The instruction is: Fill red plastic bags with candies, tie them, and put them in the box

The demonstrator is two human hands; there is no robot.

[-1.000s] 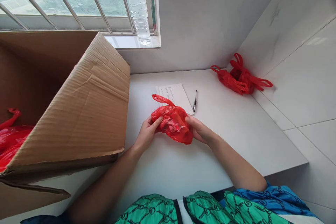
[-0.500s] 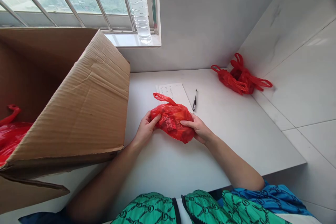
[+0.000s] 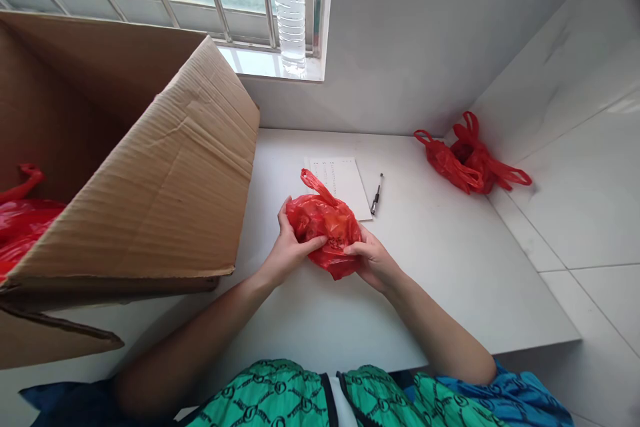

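You've got a crumpled red plastic bag (image 3: 327,230) bunched between both hands, sitting low over the middle of the white counter (image 3: 440,267). Your left hand (image 3: 289,250) wraps its near-left side with the thumb pressed across the front, and your right hand (image 3: 371,260) has its fingers curled shut on the lower right part. One thin handle loop sticks up off the top toward the paper.

Room-wise: the big cardboard box (image 3: 150,173) crowds your left, its corrugated flap leaning over the counter and ending just beside your left wrist. The counter's front edge runs close under your forearms. To the right it's open smooth surface out to the tiled wall (image 3: 575,167).

Behind the bag lies a flat sheet of paper (image 3: 343,177), its near corner just about touching the plastic, with a slim pen (image 3: 377,195) just beside it. A knotted pile of more red bags (image 3: 470,160) sits well apart in the back right corner. More shiny red plastic (image 3: 23,223) shows inside the box. A ribbed clear bottle (image 3: 291,13) stands on the window sill.
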